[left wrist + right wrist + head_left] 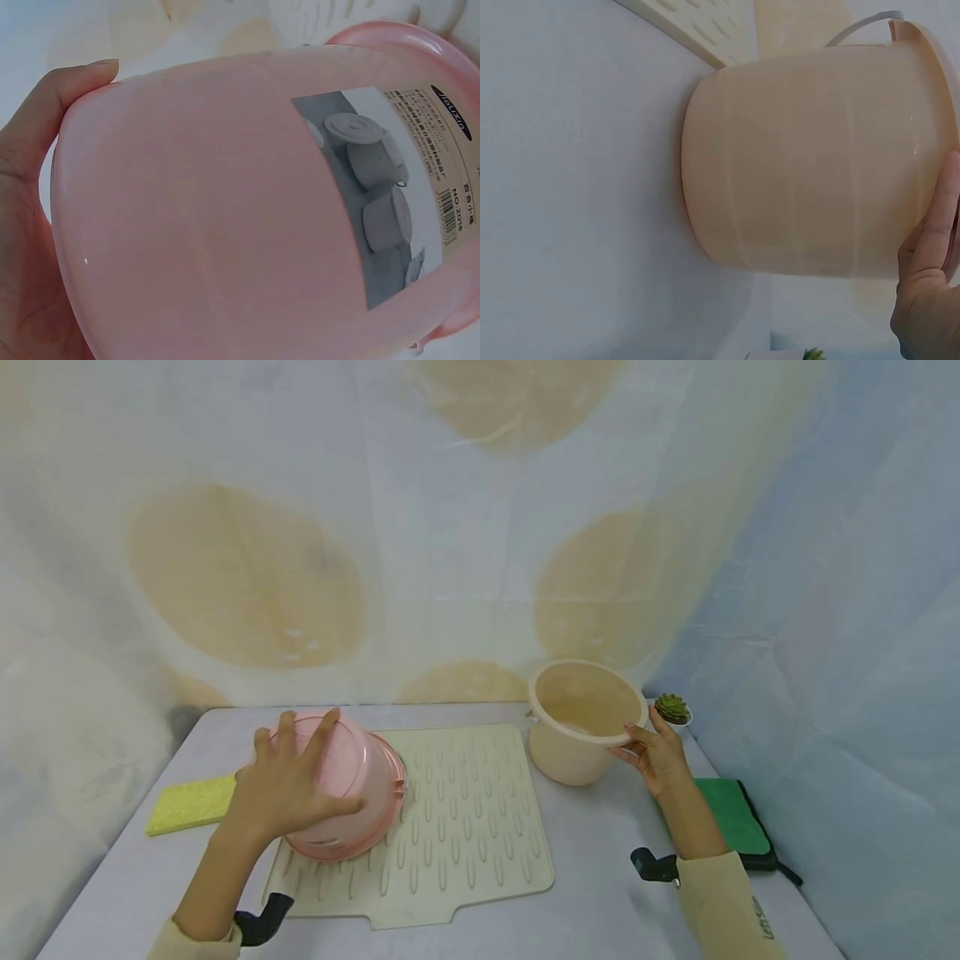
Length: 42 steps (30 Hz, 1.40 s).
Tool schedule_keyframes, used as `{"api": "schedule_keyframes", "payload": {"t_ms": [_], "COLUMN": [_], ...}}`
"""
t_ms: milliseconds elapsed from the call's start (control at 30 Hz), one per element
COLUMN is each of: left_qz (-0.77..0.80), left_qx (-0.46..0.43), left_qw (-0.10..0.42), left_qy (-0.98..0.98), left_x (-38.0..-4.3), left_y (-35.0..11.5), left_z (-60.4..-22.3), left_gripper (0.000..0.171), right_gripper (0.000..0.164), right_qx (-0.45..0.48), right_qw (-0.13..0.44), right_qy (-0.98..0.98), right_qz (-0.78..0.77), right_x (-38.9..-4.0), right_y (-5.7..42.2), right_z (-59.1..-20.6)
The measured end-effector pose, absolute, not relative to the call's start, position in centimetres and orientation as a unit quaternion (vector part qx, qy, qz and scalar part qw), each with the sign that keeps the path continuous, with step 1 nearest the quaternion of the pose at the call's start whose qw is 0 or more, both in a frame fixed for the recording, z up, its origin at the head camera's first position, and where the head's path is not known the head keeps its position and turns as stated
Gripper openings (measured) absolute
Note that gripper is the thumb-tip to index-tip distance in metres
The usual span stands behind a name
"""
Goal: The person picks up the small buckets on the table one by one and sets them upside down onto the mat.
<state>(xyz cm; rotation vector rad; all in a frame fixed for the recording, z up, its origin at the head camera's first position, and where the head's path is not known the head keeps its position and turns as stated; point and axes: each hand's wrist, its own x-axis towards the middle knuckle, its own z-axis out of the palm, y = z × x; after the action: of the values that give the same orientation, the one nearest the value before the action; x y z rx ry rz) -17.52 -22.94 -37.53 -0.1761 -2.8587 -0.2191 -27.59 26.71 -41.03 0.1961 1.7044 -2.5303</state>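
Note:
My left hand [279, 789] spans the base of a pink bucket [347, 810], its fingers over the bottom and thumb along the side. Turned mouth-down and tilted, the bucket overlaps the left part of a cream ridged mat [480, 827]. A printed label [382, 187] shows on its wall in the left wrist view. With my right hand [660, 756] I pinch the near right rim of a beige bucket [566, 760], which stands upright beyond the mat's right edge. Its grey handle [866, 26] shows in the right wrist view.
Left of the pink bucket lies a yellow sponge-like slab [191, 804]. A small potted succulent [672, 708] stands behind my right hand. At the table's right edge is a green, black-edged item [731, 817]. Patterned sheets [450, 568] hang behind the white table [592, 893].

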Motion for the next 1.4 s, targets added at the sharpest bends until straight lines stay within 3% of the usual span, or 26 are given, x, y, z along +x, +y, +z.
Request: {"api": "schedule_keyframes", "payload": {"t_ms": [700,1400], "left_qz": [-0.093,-0.092], "left_qx": [-0.045,-0.038], "left_qw": [0.025,-0.009], "left_qy": [-0.994,-0.995], "left_x": [-20.6,-22.0], "left_y": [-23.0,-22.9], "left_z": [-37.1,-37.0], "left_gripper": [0.121,0.117], "right_gripper": [0.08,0.077], "right_qx": [0.054,0.054], "right_qw": [0.021,0.003], "right_qy": [0.535,0.463], "right_qz": [-0.843,-0.885], "right_x": [-27.9,-27.3], "right_y": [26.9,27.3], "right_z": [-41.6,-41.3]}}
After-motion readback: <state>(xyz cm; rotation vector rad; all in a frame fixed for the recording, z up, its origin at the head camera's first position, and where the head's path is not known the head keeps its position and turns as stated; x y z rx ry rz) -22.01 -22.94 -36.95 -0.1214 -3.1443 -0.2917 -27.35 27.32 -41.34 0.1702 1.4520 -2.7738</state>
